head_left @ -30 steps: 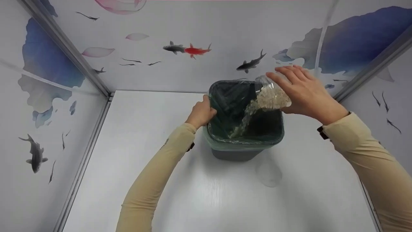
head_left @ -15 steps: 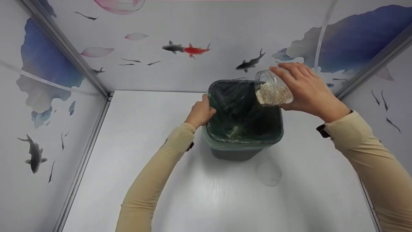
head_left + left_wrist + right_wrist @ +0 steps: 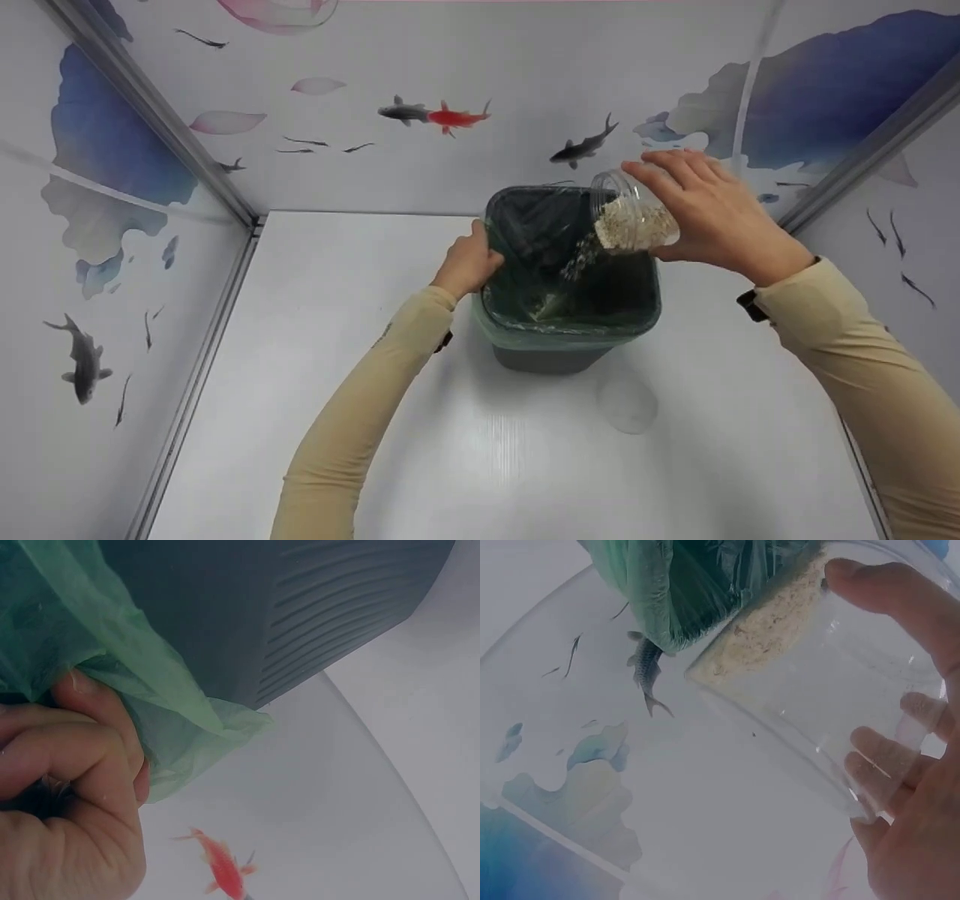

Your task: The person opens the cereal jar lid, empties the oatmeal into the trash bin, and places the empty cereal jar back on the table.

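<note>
A grey trash can (image 3: 551, 360) lined with a green plastic bag (image 3: 517, 307) stands on the white table. My left hand (image 3: 469, 261) grips the can's left rim; the left wrist view has its curled fingers (image 3: 105, 709) on the edge of the bag. Over the can's right side, my right hand (image 3: 705, 210) holds a clear jar (image 3: 637, 217) tilted, mouth toward the can. Pale flakes that look like oats (image 3: 615, 225) lie along the jar's lower side, and some fall into the bag. In the right wrist view, thumb and fingers wrap round the jar's wall (image 3: 832, 690).
A clear round lid (image 3: 627, 401) lies on the white table (image 3: 337, 337) in front of the can, toward the right. White panels printed with fish and leaves (image 3: 525, 75) enclose the table at the back and both sides, with metal strips along the corners.
The stream of flakes from the jar stopped half a second ago and a smaller spill is falling now. The jar rose slightly, then dipped again. The left hand has stayed on the rim.
</note>
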Tool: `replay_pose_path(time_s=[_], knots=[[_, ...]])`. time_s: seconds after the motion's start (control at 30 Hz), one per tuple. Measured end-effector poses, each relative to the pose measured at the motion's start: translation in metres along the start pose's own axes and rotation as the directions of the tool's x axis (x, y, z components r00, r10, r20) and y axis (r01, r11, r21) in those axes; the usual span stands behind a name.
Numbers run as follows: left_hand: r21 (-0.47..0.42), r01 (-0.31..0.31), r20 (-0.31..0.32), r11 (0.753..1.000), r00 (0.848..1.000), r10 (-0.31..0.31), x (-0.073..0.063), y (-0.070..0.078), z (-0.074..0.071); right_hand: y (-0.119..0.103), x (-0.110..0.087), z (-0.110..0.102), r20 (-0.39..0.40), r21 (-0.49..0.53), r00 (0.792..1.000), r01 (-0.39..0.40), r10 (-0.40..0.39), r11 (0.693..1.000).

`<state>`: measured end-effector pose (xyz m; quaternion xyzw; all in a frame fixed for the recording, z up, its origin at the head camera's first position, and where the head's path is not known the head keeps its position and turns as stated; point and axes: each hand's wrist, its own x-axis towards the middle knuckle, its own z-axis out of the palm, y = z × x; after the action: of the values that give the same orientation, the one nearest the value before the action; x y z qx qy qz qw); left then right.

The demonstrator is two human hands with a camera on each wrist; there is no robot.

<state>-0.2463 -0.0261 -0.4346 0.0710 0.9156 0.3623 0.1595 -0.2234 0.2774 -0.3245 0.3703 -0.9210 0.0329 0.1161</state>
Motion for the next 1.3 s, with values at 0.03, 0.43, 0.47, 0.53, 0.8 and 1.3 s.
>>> replay_pose_path(time_s=[0.03,0.43,0.47,0.53,0.8,1.3], knots=[[0.002,-0.001,-0.001,1.000,1.000,0.001,0.0000,0.0000,0.0000,0.0001,0.0000,-0.0003,0.000,-0.001,1.000,-0.004,0.004,1.000],[-0.007,-0.009,-0.001,1.000,1.000,0.009,-0.0002,-0.0007,0.0008,0.0027,-0.0016,0.0026,-0.014,-0.048,1.000,0.011,-0.012,0.999],[-0.010,-0.007,0.001,1.000,1.000,0.007,-0.0004,-0.0007,0.0008,0.0030,-0.0016,0.0029,-0.009,-0.043,1.000,0.009,-0.009,0.999],[-0.014,-0.009,0.003,1.000,1.000,0.009,-0.0007,-0.0005,0.0006,0.0033,-0.0022,0.0033,-0.005,-0.023,1.000,0.003,-0.003,1.000],[-0.011,-0.013,0.000,1.000,1.000,0.013,-0.0008,0.0000,-0.0007,0.0044,-0.0025,0.0015,-0.003,0.000,1.000,-0.013,0.013,1.000],[-0.002,-0.007,-0.011,1.000,1.000,0.007,-0.0003,0.0001,0.0017,0.0008,-0.0051,0.0026,0.037,0.020,0.999,-0.023,0.022,1.000]])
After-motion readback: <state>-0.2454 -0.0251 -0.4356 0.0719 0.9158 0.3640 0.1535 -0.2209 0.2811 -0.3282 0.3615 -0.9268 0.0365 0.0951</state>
